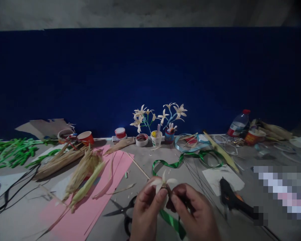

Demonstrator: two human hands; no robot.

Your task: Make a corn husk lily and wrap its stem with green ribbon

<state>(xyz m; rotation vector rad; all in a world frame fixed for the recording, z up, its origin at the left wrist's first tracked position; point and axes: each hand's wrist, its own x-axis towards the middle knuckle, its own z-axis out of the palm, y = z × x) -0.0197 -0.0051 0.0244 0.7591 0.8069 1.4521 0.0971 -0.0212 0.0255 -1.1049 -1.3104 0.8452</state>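
Husk flower [163, 182]: where is it, and who has it?

Held just above the near edge of the table [150, 157], at the middle. Both hands grasp it. Left hand [146, 211] pinches the pale petals from the left; right hand [193, 214] pinches the base between thumb and fingertips. Petals fan upward, clear of the surface.

What lies directly about the hands?

Green ribbon [188, 159] passes under the right hand at the near edge and loops away toward the centre. Scissors [122, 212] lie flat just left of the left hand, blades pointing left. Glue gun [232, 199] lies to the right, near but apart from the right hand.

Further out?

Pink paper [90, 207] covers the left-centre, with corn husks [82, 174] lying across its far part. Green leaves [10, 152] are piled at the far left corner. Along the far edge stand an orange cup [86, 137], a tape roll [141, 139] and a white cup [156, 138], with finished flowers [160, 115] upright behind them. Water bottle [238, 125] leans near the far right.
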